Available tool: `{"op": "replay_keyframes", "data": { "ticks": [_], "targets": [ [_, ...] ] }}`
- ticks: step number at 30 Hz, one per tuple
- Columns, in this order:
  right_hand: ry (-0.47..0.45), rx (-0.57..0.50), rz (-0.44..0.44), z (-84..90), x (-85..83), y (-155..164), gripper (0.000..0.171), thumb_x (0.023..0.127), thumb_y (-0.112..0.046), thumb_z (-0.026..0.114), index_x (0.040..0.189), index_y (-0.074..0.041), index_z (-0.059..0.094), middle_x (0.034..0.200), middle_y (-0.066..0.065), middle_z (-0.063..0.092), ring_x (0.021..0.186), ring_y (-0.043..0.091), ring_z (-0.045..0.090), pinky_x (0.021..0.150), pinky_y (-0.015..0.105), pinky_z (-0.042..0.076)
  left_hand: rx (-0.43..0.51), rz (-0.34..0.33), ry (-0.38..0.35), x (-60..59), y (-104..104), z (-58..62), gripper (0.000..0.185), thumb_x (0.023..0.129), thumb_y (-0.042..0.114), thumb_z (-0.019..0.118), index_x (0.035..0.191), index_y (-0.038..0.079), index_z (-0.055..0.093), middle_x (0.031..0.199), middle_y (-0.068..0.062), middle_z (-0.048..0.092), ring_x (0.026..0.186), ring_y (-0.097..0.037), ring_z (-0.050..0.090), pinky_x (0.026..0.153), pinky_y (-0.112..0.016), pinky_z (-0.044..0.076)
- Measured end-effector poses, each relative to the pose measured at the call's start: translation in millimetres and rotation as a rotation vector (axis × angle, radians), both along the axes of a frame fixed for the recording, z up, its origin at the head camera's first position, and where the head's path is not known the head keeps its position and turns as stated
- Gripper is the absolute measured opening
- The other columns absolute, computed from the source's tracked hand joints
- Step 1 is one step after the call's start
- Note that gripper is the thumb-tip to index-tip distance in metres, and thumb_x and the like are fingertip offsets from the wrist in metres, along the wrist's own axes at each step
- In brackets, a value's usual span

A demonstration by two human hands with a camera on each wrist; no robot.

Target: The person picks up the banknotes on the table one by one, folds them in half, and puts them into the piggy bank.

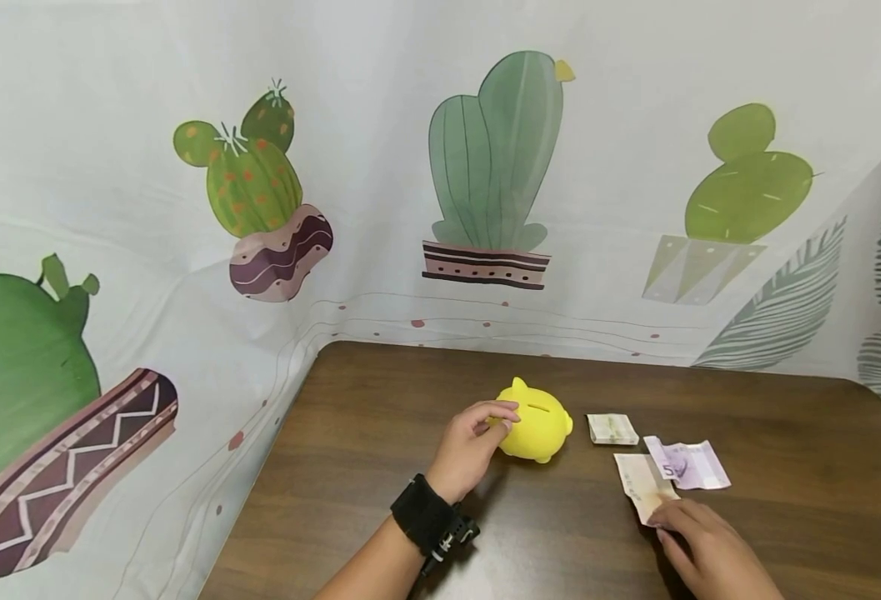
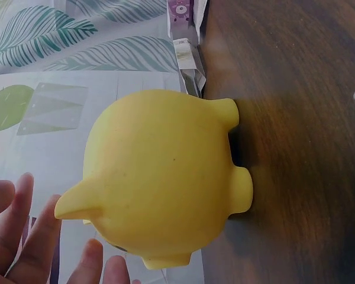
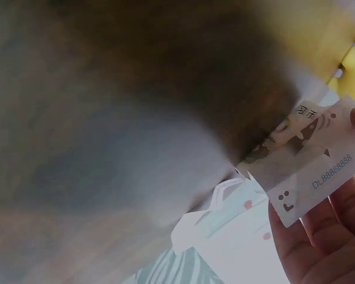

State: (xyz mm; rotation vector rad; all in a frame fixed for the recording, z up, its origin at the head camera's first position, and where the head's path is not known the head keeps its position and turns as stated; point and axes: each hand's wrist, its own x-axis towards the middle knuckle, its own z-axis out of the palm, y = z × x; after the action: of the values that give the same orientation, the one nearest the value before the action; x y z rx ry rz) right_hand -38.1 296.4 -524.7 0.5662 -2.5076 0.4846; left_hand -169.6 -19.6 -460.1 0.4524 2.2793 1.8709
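A yellow piggy bank (image 1: 533, 423) with a slot on its top stands on the table. My left hand (image 1: 473, 442) is at its left side, fingers loosely bent and holding nothing. In the left wrist view the fingertips (image 2: 92, 251) lie around the piggy bank's ear; whether they touch it I cannot tell. My right hand (image 1: 698, 542) pinches the near end of a pale banknote (image 1: 641, 483) between thumb and fingers. The right wrist view shows the banknote's (image 3: 319, 165) printed face, with the thumb on one side and fingers behind. A creased purple banknote (image 1: 698, 465) lies just beyond it.
A folded pale banknote bundle (image 1: 613, 428) lies between the piggy bank and the purple note. The brown wooden table (image 1: 380, 392) ends at the back against a cactus-print cloth (image 1: 380, 208). My left wrist wears a black strap (image 1: 423, 512) with a camera.
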Motion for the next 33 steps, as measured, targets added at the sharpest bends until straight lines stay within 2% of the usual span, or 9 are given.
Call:
{"op": "replay_keyframes", "data": {
  "ticks": [2,8,12,17,21,23,28,33],
  "targets": [
    [0.002,-0.008,-0.009,2.6,0.0,-2,0.009,0.088,-0.023,0.078,0.090,-0.024,0.069,0.094,-0.011,0.065,0.089,0.016,0.062,0.090,0.012,0.038,0.003,0.007,-0.001,0.3,0,0.6,0.015,0.099,0.016,0.062,0.105,0.012,0.076,0.128,0.001,0.069,0.134,-0.021,0.054,0.106,-0.041,0.047],
    [-0.031,-0.010,-0.080,10.5,0.8,-8,0.037,0.067,-0.006,0.088,0.094,-0.025,0.070,0.097,-0.009,0.067,0.091,0.016,0.064,0.090,0.009,0.039,0.001,0.025,0.002,0.5,0,1.7,0.015,0.099,0.016,0.062,0.104,0.013,0.076,0.126,0.000,0.069,0.132,-0.021,0.055,0.106,-0.043,0.046],
    [-0.006,-0.077,-0.061,14.6,-0.1,-12,0.032,0.072,-0.004,0.084,0.098,-0.020,0.072,0.097,-0.005,0.069,0.093,0.012,0.062,0.096,0.004,0.034,0.007,0.027,-0.001,0.6,0,3.0,0.016,0.099,0.015,0.062,0.105,0.011,0.076,0.126,-0.001,0.068,0.130,-0.021,0.056,0.106,-0.044,0.045],
    [0.035,-0.177,-0.020,19.8,-2.2,-16,0.025,0.080,-0.001,0.078,0.100,-0.014,0.073,0.096,-0.003,0.068,0.102,-0.007,0.054,0.101,-0.001,0.027,0.014,0.037,-0.002,0.7,-1,2.6,0.016,0.098,0.013,0.062,0.105,0.010,0.075,0.124,-0.002,0.069,0.128,-0.022,0.057,0.105,-0.041,0.046],
    [0.043,-0.249,-0.024,24.7,-3.5,-21,0.030,0.079,0.005,0.076,0.103,-0.012,0.073,0.098,-0.002,0.070,0.109,-0.017,0.050,0.102,-0.002,0.028,0.047,0.053,-0.009,1.0,-2,3.4,0.017,0.098,0.012,0.061,0.107,0.010,0.075,0.123,-0.004,0.068,0.122,-0.025,0.059,0.100,-0.034,0.050],
    [0.032,-0.272,-0.040,27.9,-3.8,-23,0.038,0.075,0.010,0.076,0.105,-0.012,0.073,0.099,-0.003,0.070,0.109,-0.020,0.050,0.101,-0.002,0.030,0.070,0.062,-0.015,1.2,-2,4.3,0.017,0.098,0.011,0.061,0.108,0.009,0.075,0.122,-0.006,0.068,0.120,-0.027,0.059,0.098,-0.031,0.051],
    [-0.006,-0.326,-0.084,35.6,-5.4,-28,0.041,0.075,0.014,0.074,0.107,-0.012,0.072,0.099,-0.006,0.069,0.103,-0.019,0.051,0.096,-0.001,0.033,0.085,0.080,-0.021,0.6,-2,5.3,0.017,0.098,0.011,0.061,0.107,0.009,0.075,0.121,-0.007,0.067,0.119,-0.024,0.059,0.096,-0.028,0.050],
    [-0.015,-0.407,-0.092,41.4,-9.5,-36,0.039,0.078,0.014,0.073,0.109,-0.008,0.073,0.101,-0.005,0.069,0.106,-0.017,0.052,0.098,0.002,0.033,0.108,0.097,-0.044,-0.5,-1,6.4,0.017,0.098,0.013,0.061,0.108,0.008,0.074,0.122,-0.008,0.067,0.108,-0.022,0.064,0.091,-0.029,0.054]
  ]
}}
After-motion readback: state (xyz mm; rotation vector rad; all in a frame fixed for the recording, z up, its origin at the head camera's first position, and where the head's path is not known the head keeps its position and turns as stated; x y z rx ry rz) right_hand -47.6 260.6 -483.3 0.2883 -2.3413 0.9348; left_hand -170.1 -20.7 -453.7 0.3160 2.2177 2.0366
